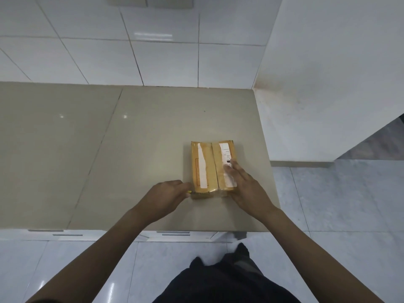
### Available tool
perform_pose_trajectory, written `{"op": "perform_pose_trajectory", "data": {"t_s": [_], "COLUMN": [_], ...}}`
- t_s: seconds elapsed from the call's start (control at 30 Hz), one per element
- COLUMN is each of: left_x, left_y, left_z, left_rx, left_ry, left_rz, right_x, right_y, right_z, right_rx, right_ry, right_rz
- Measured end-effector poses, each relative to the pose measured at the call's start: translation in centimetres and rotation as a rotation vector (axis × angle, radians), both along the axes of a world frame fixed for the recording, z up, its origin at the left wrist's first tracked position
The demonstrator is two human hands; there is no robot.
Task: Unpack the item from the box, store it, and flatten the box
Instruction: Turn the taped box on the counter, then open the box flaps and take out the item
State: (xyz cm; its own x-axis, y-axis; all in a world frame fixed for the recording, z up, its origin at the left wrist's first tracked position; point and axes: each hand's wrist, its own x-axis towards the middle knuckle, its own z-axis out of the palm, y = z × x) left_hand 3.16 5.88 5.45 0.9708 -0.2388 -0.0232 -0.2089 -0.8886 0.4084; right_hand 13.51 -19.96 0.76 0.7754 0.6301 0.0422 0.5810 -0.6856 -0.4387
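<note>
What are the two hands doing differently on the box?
The right hand lies flat and open on top of the box, fingers spread; the left hand is curled closed at the box's near left corner, gripping something small and yellow. Both touch the same taped, closed box on the counter.

You're standing in what's looking like a home kitchen or utility corner: glossy beige countertop running along a white tiled wall, wall sockets peeking in at the top edge, white drawer fronts with bar handles showing below the counter edge, pale marbled floor tiles shining underneath.
</note>
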Motion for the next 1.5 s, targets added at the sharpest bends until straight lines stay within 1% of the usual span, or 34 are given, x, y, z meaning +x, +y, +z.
{"op": "perform_pose_trajectory", "data": {"t_s": [0.07, 0.13, 0.2, 0.23, 0.27, 0.33, 0.4, 0.47, 0.53, 0.6, 0.63, 0.73, 0.8, 0.83, 0.9, 1.0, 1.07, 1.13, 1.17, 1.27, 1.4, 1.5], "left_x": [-0.3, -0.8, -1.2, -1.3, -1.3, -1.2, -1.1, -1.0, -1.0, -1.0, -1.1, -1.2, -1.0, -0.8, 0.1, 1.9, 3.2, 4.0, 4.3, 4.7, 4.6, 4.6], "left_y": [-0.1, -0.5, -0.7, -0.7, -0.6, 0.0, 0.8, 1.6, 2.2, 2.2, 2.1, 1.6, 1.0, 0.6, -0.8, -3.6, -5.5, -6.9, -7.2, -7.6, -7.5, -7.7], "left_z": [-0.4, -0.7, -0.8, -0.8, -0.9, -1.2, -1.8, -2.7, -3.6, -4.4, -4.6, -4.8, -4.4, -4.1, -3.2, -2.1, -2.1, -2.8, -3.2, -3.9, -4.1, -4.0], "left_rx": [-0.063, -0.231, -0.437, -0.5, -0.513, -0.442, -0.36, -0.373, -0.42, -0.426, -0.401, -0.198, -0.073, -0.06, -0.111, -0.182, -0.156, -0.066, -0.002, 0.143, 0.181, 0.201], "left_ry": [-0.008, 0.012, 0.084, 0.098, 0.076, -0.021, -0.095, -0.052, 0.065, 0.154, 0.167, 0.095, 0.029, -0.019, -0.112, -0.136, -0.053, 0.053, 0.07, 0.061, 0.057, 0.067], "left_rz": [0.031, 0.085, 0.186, 0.238, 0.278, 0.376, 0.546, 0.728, 0.816, 0.82, 0.812, 0.721, 0.656, 0.626, 0.562, 0.443, 0.377, 0.365, 0.369, 0.374, 0.375, 0.375], "right_x": [-0.1, -0.2, -0.4, -0.6, -0.7, -1.1, -1.6, -2.1, -2.5, -2.7, -2.8, -3.5, -4.3, -4.7, -5.4, -5.8, -5.6, -5.1, -4.8, -3.4, -1.1, 0.6], "right_y": [0.3, 0.4, 0.6, 0.8, 1.0, 1.6, 2.0, 2.2, 2.4, 2.7, 2.9, 2.9, 2.9, 2.9, 3.2, 3.6, 3.8, 4.0, 4.0, 3.5, 2.3, 0.6], "right_z": [0.3, 0.6, 0.9, 1.0, 1.2, 1.5, 1.5, 1.1, 0.7, 0.7, 0.9, 1.5, 1.8, 2.0, 2.5, 3.6, 4.2, 4.8, 5.0, 5.8, 7.0, 8.0], "right_rx": [-0.018, -0.044, -0.088, -0.118, -0.148, -0.155, -0.069, 0.041, 0.145, 0.187, 0.201, 0.275, 0.356, 0.404, 0.535, 0.716, 0.782, 0.862, 0.918, 1.021, 1.17, 1.26], "right_ry": [-0.015, -0.038, -0.072, -0.09, -0.119, -0.195, -0.275, -0.361, -0.397, -0.382, -0.357, -0.2, -0.043, 0.051, 0.239, 0.372, 0.411, 0.444, 0.462, 0.433, 0.361, 0.291], "right_rz": [-0.007, -0.011, -0.007, -0.016, -0.035, -0.078, -0.054, 0.045, 0.134, 0.159, 0.162, 0.135, 0.042, -0.02, -0.128, -0.28, -0.389, -0.484, -0.517, -0.596, -0.677, -0.792]}}
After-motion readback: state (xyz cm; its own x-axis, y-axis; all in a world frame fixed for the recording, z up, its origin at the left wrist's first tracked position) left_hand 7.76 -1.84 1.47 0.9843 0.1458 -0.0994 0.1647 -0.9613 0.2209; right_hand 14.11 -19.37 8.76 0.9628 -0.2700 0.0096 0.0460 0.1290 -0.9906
